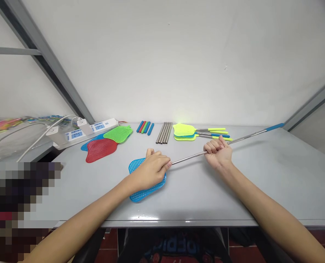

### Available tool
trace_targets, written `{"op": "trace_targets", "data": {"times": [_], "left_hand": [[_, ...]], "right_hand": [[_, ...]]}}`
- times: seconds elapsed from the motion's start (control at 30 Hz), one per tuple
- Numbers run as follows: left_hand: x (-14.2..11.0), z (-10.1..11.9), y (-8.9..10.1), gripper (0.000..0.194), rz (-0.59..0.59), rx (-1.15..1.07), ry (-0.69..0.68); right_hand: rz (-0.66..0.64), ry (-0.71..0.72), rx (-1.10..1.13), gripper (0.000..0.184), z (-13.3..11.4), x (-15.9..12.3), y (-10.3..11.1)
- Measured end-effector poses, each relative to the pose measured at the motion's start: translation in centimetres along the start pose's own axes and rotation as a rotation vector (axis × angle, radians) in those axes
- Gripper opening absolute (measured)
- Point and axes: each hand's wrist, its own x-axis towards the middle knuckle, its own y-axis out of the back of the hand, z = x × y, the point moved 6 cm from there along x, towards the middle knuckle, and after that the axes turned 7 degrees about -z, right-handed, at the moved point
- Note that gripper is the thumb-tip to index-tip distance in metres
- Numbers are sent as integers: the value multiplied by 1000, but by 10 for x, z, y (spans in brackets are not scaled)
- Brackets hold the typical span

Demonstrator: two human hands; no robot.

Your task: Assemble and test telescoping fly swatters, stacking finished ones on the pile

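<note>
A blue fly swatter (140,196) with an extended metal rod and a blue grip lies slantwise between my hands, rising to the right. My left hand (155,168) is closed around the neck, covering where the perforated head meets the rod. Farther along, my right hand (218,152) wraps round the metal rod. The blue grip (274,126) sticks out beyond it at the far right. Just behind my hands sits a stack of yellow and blue fly swatters (184,130) with their rods short.
At the left lie loose swatter heads: red (100,149), green (118,134) and a partly covered blue one. Several coloured grips (145,127) and metal rods (164,133) line the back. A white power strip (104,125) with cables borders the left edge of the grey table (206,204).
</note>
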Motion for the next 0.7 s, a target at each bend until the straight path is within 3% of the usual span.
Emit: {"op": "trace_targets", "data": {"times": [0.3, 0.7], "left_hand": [[1, -1, -3, 32, -65, -95, 15], [1, 1, -5, 33, -43, -107, 14]], "right_hand": [[-35, -17, 0, 39, 6, -6, -2], [-41, -41, -45, 40, 14, -10, -2]]}}
